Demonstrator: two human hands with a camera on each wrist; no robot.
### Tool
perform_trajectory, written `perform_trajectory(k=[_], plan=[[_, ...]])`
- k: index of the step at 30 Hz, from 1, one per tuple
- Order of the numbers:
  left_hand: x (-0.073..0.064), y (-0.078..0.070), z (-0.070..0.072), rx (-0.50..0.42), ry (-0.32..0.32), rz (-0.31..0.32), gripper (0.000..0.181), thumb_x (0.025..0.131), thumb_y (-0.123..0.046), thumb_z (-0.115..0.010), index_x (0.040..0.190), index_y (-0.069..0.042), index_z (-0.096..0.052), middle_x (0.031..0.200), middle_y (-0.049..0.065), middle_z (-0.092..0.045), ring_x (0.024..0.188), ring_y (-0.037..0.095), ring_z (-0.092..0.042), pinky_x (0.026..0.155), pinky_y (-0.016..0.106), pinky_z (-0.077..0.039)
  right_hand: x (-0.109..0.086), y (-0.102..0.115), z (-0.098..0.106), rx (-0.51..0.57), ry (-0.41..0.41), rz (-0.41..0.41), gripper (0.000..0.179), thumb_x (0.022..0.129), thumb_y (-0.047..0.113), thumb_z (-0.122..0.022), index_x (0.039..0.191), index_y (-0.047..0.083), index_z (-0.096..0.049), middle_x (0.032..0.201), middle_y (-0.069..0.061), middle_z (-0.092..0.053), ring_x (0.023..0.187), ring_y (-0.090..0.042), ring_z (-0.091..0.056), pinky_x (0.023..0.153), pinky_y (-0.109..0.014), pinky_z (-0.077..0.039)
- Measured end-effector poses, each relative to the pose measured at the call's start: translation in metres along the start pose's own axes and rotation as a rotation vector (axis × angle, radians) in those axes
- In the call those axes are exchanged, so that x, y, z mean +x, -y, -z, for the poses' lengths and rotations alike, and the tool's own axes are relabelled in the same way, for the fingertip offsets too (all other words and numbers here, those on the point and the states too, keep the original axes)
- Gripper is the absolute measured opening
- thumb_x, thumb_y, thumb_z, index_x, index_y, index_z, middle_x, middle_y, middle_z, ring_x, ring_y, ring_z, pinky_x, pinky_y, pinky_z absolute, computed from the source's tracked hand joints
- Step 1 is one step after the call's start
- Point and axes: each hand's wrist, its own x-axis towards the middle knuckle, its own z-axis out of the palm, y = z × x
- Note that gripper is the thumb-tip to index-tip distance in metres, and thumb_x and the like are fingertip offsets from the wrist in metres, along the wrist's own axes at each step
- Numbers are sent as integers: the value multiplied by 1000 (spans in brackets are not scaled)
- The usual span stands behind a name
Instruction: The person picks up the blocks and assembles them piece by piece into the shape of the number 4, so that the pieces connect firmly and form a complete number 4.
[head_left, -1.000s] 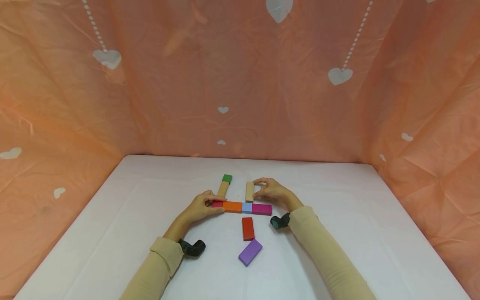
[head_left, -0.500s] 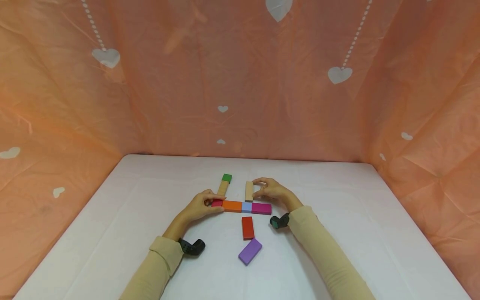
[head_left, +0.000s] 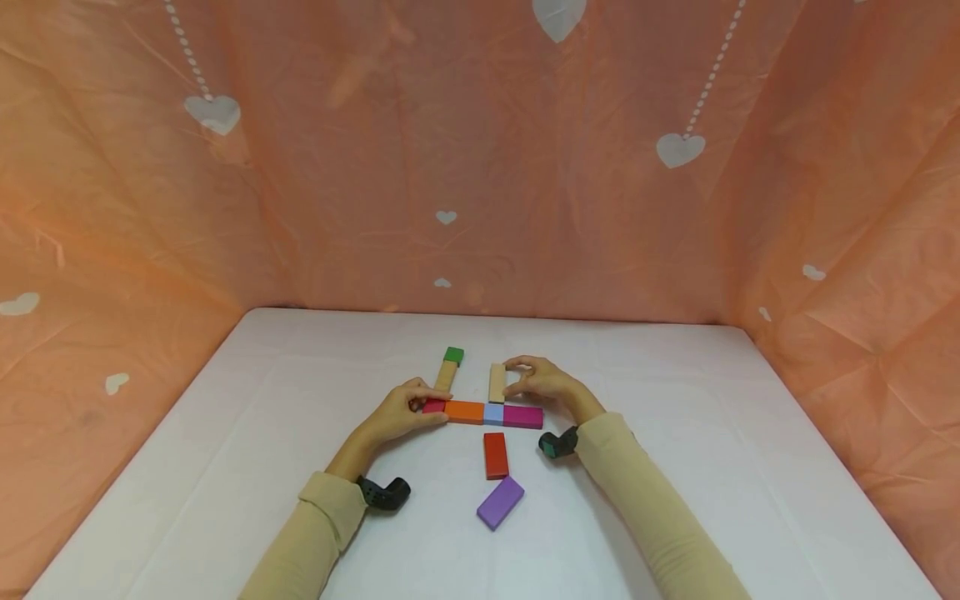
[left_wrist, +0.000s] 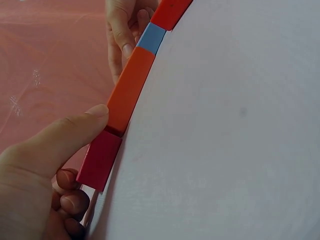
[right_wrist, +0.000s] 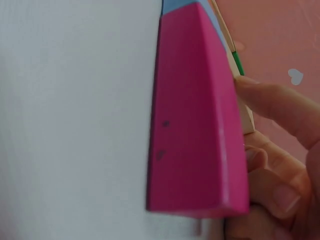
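In the head view a row of painted blocks runs sideways: a crimson block (head_left: 434,407), an orange block (head_left: 465,412), a light blue block (head_left: 493,414) and a magenta block (head_left: 523,417). My left hand (head_left: 397,413) holds the crimson block at the row's left end; its thumb tip lies by the seam with the orange one in the left wrist view. Behind the light blue block lies a plain wooden block (head_left: 497,383), lengthwise away from me. My right hand (head_left: 546,380) grips this wooden block from the right, thumb at its side, index finger at its far end.
Another plain wooden block (head_left: 446,377) leads back from the row's left end to a green block (head_left: 453,355). Nearer me lie a red block (head_left: 496,456) and a slanted purple block (head_left: 500,503). An orange curtain (head_left: 480,167) surrounds the white table (head_left: 675,400).
The wooden block at my right hand has shifted very slightly left, and the right fingers with it. My left hand and the other blocks stay where they were.
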Motion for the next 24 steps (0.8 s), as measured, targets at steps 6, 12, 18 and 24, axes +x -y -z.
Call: perform_trajectory(k=[6, 12, 18, 24], plan=[[0, 0, 0, 3, 2, 19, 32, 81, -18, -77, 110, -8, -73, 81, 4, -43, 75, 13, -37, 64, 21, -29, 1, -1, -1, -25, -5, -3, 60, 80, 21, -74, 136, 15, -53, 77, -2, -44, 73, -14, -45, 67, -24, -36], [1, 2, -1, 3, -3, 20, 31, 80, -18, -77, 110, -8, -73, 80, 5, -43, 75, 12, -37, 65, 21, -29, 0, 1, -2, 3, -14, -12, 59, 79, 20, -75, 135, 16, -54, 77, -2, -44, 75, -15, -45, 69, -25, -36], [0, 0, -1, -8, 0, 27, 31, 80, -18, -78, 109, -8, -73, 81, 4, -44, 75, 12, -37, 64, 20, -29, -1, 0, -2, -30, -11, 4, 60, 78, 20, -76, 135, 15, -54, 77, -1, -46, 74, -15, -45, 67, -24, -36], [0, -1, -1, -9, -1, 25, 32, 80, -18, -78, 110, -7, -73, 82, 4, -46, 75, 12, -37, 65, 20, -30, -2, 0, -2, -28, -10, 10, 60, 79, 20, -76, 135, 14, -54, 78, -2, -47, 75, -15, -45, 68, -25, -36]])
